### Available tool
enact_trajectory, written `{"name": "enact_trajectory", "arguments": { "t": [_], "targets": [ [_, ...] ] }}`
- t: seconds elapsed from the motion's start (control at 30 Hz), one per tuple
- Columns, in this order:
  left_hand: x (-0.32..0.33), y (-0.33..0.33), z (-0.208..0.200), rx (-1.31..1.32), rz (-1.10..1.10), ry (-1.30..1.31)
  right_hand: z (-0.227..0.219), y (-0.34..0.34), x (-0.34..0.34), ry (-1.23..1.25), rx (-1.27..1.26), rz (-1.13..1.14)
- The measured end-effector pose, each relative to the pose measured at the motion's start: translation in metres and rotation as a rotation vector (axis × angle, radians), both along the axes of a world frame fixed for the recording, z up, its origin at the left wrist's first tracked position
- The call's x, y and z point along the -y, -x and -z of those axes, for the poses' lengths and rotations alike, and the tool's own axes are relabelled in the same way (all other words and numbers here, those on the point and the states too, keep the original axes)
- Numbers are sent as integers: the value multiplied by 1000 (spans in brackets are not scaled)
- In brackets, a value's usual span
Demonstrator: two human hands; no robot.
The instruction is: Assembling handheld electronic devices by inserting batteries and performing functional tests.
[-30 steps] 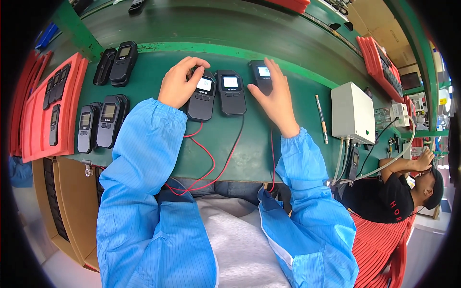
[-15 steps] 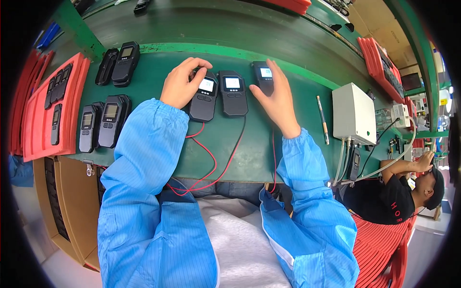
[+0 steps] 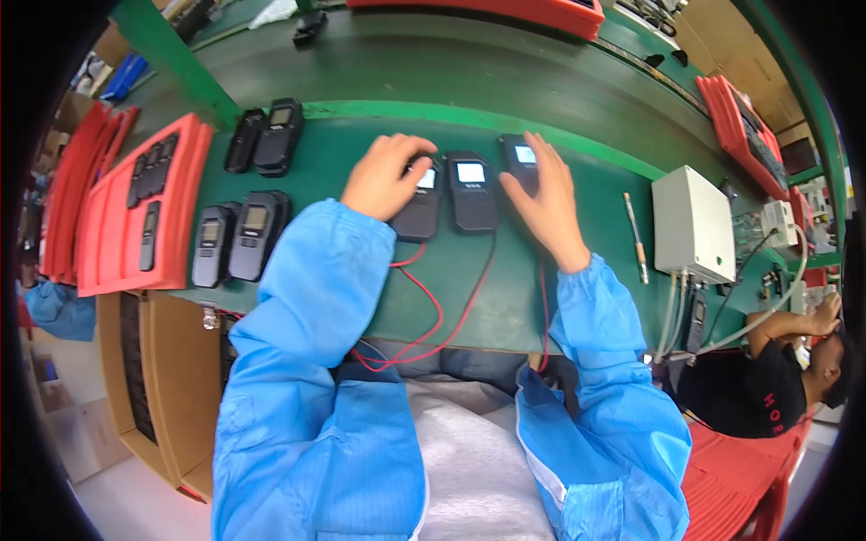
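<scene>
Three dark handheld meters with lit screens lie in a row before me, wired from below. My left hand point(image 3: 384, 178) bends over the upper left side of the left meter point(image 3: 418, 215), its thumb by the screen and fingers curled around the top corner. The middle meter point(image 3: 472, 206) lies untouched between my hands. Over the right meter point(image 3: 517, 149) my right hand point(image 3: 550, 203) is spread, thumb apart and fingers stretched along its right side; the hand hides most of that meter. Red wires point(image 3: 439, 307) run down toward my lap.
More meters point(image 3: 257, 236) with unlit screens stand at the left, beside red trays point(image 3: 176, 257). A pen-like stick point(image 3: 636, 239) and a white box point(image 3: 690, 225) with cables lie to the right. Cardboard boxes point(image 3: 171, 388) stand below left. A person point(image 3: 749, 388) sits at the right.
The whole view has shifted, so the bench and both hands appear farther right and slightly lower. Both hands keep nearly the same places over the left and right meters.
</scene>
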State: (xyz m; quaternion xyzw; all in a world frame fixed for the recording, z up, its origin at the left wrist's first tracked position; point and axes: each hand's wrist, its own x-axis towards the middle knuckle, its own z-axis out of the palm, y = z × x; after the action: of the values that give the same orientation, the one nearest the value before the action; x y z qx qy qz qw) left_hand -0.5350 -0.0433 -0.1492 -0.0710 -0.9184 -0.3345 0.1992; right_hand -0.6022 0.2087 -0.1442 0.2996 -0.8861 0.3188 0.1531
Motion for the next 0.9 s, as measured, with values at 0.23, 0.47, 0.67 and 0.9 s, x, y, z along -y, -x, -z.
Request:
{"name": "enact_trajectory", "arguments": {
  "t": [0.23, 0.47, 0.67, 0.9],
  "targets": [
    [6, 9, -6, 172, -26, -172, -3, 0, 2, 260, 71, -38],
    [55, 89, -24, 139, -173, 234, 7, 17, -5, 591, 353, 65],
    [125, 194, 1, 158, -480, 531, 15, 21, -12, 693, 306, 97],
    [261, 239, 64, 64, -767, 594, 7, 16, 7, 767, 404, 70]
  ]
}}
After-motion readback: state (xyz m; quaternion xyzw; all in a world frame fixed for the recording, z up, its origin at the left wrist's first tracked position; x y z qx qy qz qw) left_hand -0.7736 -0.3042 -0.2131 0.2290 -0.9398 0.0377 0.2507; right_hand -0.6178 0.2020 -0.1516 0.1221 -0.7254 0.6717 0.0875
